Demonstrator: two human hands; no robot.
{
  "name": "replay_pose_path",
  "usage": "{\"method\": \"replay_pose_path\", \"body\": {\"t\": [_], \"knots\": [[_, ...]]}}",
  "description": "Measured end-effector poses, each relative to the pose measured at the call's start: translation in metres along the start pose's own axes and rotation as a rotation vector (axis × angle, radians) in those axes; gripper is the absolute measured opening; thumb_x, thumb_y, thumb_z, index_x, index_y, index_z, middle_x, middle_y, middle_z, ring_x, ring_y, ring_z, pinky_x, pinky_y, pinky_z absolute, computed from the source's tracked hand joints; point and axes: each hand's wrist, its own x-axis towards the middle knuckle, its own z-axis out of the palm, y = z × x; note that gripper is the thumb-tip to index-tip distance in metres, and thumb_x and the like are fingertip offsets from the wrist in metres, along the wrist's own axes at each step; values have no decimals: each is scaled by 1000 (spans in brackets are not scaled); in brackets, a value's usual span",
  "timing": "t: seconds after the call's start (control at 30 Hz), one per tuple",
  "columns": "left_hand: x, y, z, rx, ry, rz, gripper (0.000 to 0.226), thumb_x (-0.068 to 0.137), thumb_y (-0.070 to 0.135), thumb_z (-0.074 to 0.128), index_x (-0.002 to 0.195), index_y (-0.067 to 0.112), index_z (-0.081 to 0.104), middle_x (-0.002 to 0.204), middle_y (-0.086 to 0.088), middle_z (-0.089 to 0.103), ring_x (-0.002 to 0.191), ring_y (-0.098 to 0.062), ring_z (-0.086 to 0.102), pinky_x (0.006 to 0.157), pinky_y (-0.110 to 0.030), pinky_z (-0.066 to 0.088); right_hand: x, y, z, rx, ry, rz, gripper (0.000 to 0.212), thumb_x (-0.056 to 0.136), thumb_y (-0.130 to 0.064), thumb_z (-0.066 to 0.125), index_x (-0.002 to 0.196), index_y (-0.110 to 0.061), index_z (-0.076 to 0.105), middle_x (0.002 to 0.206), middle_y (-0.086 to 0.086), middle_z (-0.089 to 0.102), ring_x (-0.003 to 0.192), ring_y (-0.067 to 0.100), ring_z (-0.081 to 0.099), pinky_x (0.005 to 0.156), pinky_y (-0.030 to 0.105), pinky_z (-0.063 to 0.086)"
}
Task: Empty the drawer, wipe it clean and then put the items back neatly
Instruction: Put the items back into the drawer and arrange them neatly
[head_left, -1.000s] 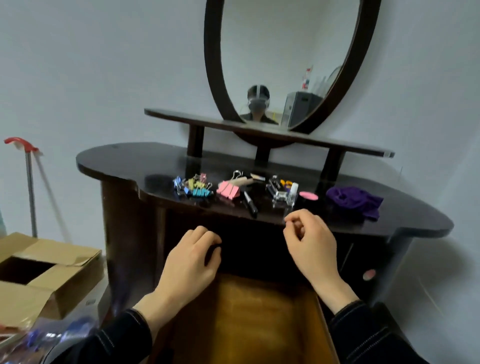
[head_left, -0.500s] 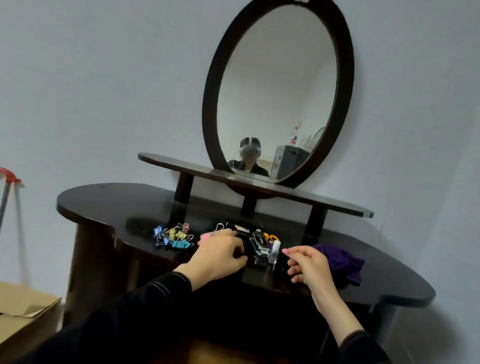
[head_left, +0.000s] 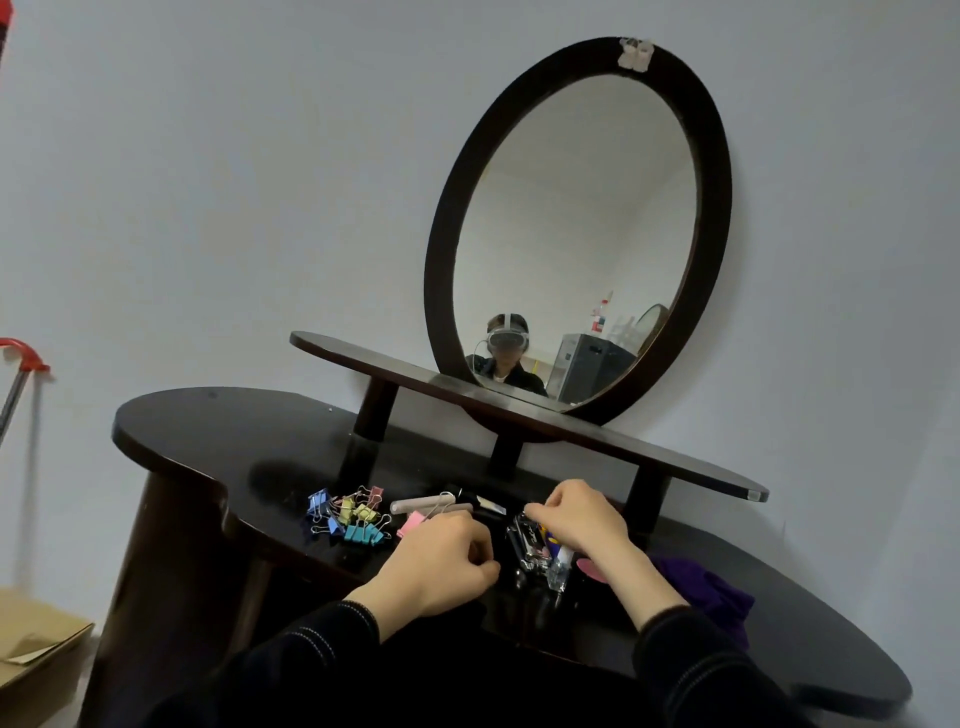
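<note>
Head view, nearest first: both dark sleeves (head_left: 696, 670), knit with pale stitching at the cuffs, reach forward over the front edge of the glossy black dressing table (head_left: 218, 441). My reading of the left hand (head_left: 441, 564) is knuckles up, fingers curled under with the thumb tucked against them, low over the dark top; I cannot tell whether anything is in its grasp. The right hand (head_left: 584, 525) arches higher, fingertips drawn together and pinching the far end of the clear stapler (head_left: 525, 540), which glints with metal. Just beside it stand a small clear bottle (head_left: 560, 566) and a flat pink disc (head_left: 589, 567), and a crumpled purple cloth (head_left: 701, 587) lies to the right. Left of the hands, all on the tabletop, are pink binder clips (head_left: 413, 522), a pale matte cylinder (head_left: 423, 503) and a heap of pastel binder clips (head_left: 348, 519) with wire handles. Farther back, a narrow dark shelf (head_left: 675, 462) on round posts carries an oval mirror (head_left: 576, 234) in a thick dark frame. At far left I see a cardboard box (head_left: 31, 660) and a red-handled pole (head_left: 21, 364).
</note>
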Motion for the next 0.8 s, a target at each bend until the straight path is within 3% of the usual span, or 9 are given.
{"method": "replay_pose_path", "body": {"t": [0.1,0.23,0.33,0.43,0.47,0.53,0.6,0.7,0.8], "knots": [[1,2,-4,-67,-10,-49,19,79,38,61,84,25,74,89,12,72,112,-5,58,93,-29,47,11,-19,7,-262,-135,7,30,80,-47,71,93,-21,63,74,-7,71,74,13,66,67,29,49],[2,3,-10,-162,-36,-116,18,82,36,63,86,23,75,77,14,68,84,-4,62,73,-23,48,16,-24,13,-266,-155,29,33,75,-38,76,91,-22,52,80,-6,66,69,13,62,59,27,43],[2,3,-11,-217,-36,-154,22,81,46,67,83,25,73,78,11,70,79,-2,63,67,-19,45,17,-17,9,-62,-60,11,26,70,-34,73,74,-22,51,69,-3,63,64,17,58,59,26,42],[1,4,-11,-204,-47,-182,46,75,69,61,83,26,74,77,11,70,76,2,62,61,-16,41,8,-11,-5,294,6,-29,30,69,-32,77,56,-16,56,53,-2,54,54,16,50,59,31,40],[1,5,-11,-198,-54,-185,55,73,77,57,83,26,75,76,11,70,75,2,62,60,-15,40,3,-10,-10,411,39,-40,30,69,-32,78,55,-11,63,53,0,54,54,16,50,60,31,41],[1,6,-12,-222,-62,-174,66,71,86,48,85,28,75,78,11,70,76,2,62,63,-19,44,-11,-12,-17,602,101,-53,28,71,-30,82,77,-4,72,61,1,62,56,14,57,59,28,45],[1,7,-12,-312,-65,-151,63,74,87,43,94,34,72,86,10,70,82,-1,63,74,-28,49,-29,-17,-15,720,98,-63,27,73,-26,85,92,-12,74,69,-1,73,61,11,69,60,25,55],[-1,8,-13,-420,-48,-146,56,72,86,52,102,40,61,94,14,69,86,2,62,80,-25,50,-51,-22,-2,775,68,-113,25,74,-17,88,91,-9,71,77,7,76,74,21,75,74,39,62],[-3,8,-13,-384,-25,-116,53,73,81,58,102,36,58,94,15,68,87,3,63,79,-26,51,-62,-23,8,745,22,-172,17,82,-22,82,84,-10,71,74,1,76,68,8,71,62,22,52]]}}
